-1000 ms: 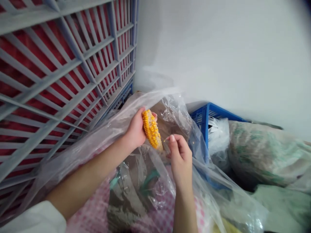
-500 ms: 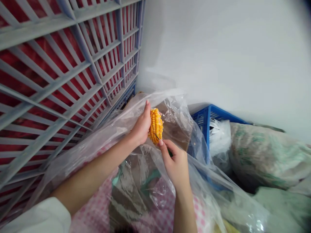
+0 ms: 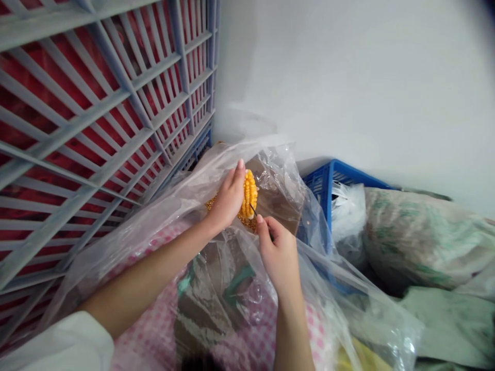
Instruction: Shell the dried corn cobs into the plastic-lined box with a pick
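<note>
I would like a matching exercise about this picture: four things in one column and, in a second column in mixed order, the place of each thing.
Things:
1. yellow corn cob
2. thin dark pointed tool
3. blue plastic crate
4. grey plastic lattice

Places:
A. far left, with something red behind it
B. held in the left hand
C. right of the clear plastic bag, below the white wall
D. pinched in the right hand

Pairs: 1-B, 2-D, 3-C, 4-A

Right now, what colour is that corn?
Yellow-orange, in the head view: corn cob in the left hand, thin pick in the right hand.
</note>
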Tool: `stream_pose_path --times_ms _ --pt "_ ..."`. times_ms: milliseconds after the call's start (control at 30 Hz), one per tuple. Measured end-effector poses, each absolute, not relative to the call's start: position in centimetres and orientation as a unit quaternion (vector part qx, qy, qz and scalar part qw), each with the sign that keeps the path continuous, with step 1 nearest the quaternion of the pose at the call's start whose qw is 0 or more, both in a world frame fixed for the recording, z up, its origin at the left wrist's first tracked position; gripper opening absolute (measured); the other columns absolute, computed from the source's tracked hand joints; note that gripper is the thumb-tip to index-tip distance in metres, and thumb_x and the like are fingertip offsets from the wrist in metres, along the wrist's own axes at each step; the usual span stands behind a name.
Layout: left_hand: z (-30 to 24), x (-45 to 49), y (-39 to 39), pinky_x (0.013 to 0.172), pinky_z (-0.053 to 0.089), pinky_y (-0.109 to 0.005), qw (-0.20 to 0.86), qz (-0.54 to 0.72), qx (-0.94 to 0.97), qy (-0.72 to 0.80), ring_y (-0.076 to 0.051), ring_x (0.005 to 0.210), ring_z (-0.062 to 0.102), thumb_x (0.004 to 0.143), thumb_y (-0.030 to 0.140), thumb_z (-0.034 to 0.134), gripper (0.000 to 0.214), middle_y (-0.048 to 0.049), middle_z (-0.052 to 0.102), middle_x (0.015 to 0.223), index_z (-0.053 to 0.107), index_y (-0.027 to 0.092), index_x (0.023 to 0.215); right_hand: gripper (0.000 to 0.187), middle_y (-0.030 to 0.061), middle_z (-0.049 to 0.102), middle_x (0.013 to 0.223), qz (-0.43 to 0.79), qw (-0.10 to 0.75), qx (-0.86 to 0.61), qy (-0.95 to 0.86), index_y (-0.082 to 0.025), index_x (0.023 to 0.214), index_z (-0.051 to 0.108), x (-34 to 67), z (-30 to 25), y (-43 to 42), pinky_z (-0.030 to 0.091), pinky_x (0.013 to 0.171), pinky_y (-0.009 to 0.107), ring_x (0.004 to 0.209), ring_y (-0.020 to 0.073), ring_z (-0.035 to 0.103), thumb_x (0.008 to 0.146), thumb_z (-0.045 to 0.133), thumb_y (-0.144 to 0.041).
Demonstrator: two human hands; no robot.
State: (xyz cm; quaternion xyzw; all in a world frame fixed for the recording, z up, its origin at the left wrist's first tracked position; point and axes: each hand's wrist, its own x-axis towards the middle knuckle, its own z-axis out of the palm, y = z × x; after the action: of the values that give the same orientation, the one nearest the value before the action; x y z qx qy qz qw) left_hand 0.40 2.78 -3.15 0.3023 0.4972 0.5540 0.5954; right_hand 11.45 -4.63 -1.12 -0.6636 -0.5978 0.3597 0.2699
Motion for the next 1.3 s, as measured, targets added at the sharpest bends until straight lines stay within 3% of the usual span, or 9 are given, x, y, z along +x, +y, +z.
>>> stream_pose_path --times_ms 200,400,500,733,867,1067,1300 --pt "-2.3 0.1 2.7 0.045 0.041 -0.020 0.596 0.509 0.382 0.491 -0.012 0.052 0.058 0.071 0.060 0.051 0.041 0.0040 0.046 0.060 0.042 0.020 0.074 0.036 -0.0046 0.039 0.051 0.416 0.265 -0.645 -0.583 -0.017 0.060 0.046 11.6 -0.9 -4.6 0.022 0.048 0.021 0.049 0.0079 0.032 0.084 0.040 -0.044" --pt "-1.8 -1.6 2.9 0.065 0.045 -0.025 0.645 0.420 0.449 0.454 -0.014 0.075 0.059 0.070 0.045 0.061 0.034 -0.0001 0.057 0.078 0.045 0.018 0.083 0.037 -0.0033 0.042 0.054 0.398 0.275 -0.663 -0.571 -0.016 0.060 0.048 12.4 -0.7 -4.4 0.024 0.051 0.021 0.052 0.0085 0.034 0.083 0.041 -0.043" --pt "-1.6 -2.1 3.2 0.068 0.044 -0.025 0.651 0.384 0.493 0.431 -0.014 0.076 0.058 0.066 0.039 0.066 0.032 -0.0003 0.058 0.077 0.052 0.017 0.085 0.038 -0.0039 0.039 0.053 0.434 0.278 -0.645 -0.564 -0.016 0.058 0.048 13.2 -0.4 -4.3 0.023 0.049 0.021 0.051 0.0078 0.033 0.083 0.042 -0.044" --pt "-1.1 -0.8 2.7 0.055 0.040 -0.020 0.676 0.426 0.440 0.409 -0.010 0.057 0.053 0.069 0.041 0.063 0.026 0.0016 0.055 0.063 0.053 0.017 0.075 0.037 -0.0049 0.036 0.050 0.530 0.284 -0.583 -0.547 -0.016 0.061 0.050 13.3 -0.6 -4.5 0.022 0.045 0.021 0.048 0.0071 0.030 0.082 0.043 -0.045" --pt "-1.2 -0.2 2.4 0.062 0.043 -0.023 0.719 0.444 0.381 0.374 -0.012 0.063 0.056 0.071 0.039 0.061 0.024 0.0011 0.055 0.064 0.051 0.017 0.073 0.037 -0.0049 0.036 0.050 0.532 0.288 -0.588 -0.537 -0.016 0.060 0.049 13.1 -0.7 -4.3 0.021 0.045 0.022 0.047 0.0069 0.030 0.082 0.043 -0.045" --pt "-2.2 0.7 2.0 0.063 0.040 -0.022 0.581 0.452 0.511 0.444 -0.010 0.063 0.052 0.070 0.040 0.062 0.025 0.0006 0.056 0.065 0.057 0.016 0.070 0.035 -0.0054 0.034 0.049 0.491 0.258 -0.640 -0.532 -0.017 0.057 0.049 13.4 -1.6 -4.0 0.019 0.045 0.022 0.047 0.0073 0.027 0.080 0.044 -0.042" --pt "-2.9 0.9 2.1 0.077 0.043 -0.027 0.635 0.453 0.468 0.414 -0.012 0.071 0.056 0.071 0.044 0.060 0.028 -0.0006 0.058 0.067 0.057 0.016 0.069 0.036 -0.0074 0.028 0.045 0.550 0.300 -0.608 -0.488 -0.017 0.058 0.051 13.3 -3.0 -3.9 0.018 0.045 0.022 0.043 0.0065 0.022 0.079 0.045 -0.046"
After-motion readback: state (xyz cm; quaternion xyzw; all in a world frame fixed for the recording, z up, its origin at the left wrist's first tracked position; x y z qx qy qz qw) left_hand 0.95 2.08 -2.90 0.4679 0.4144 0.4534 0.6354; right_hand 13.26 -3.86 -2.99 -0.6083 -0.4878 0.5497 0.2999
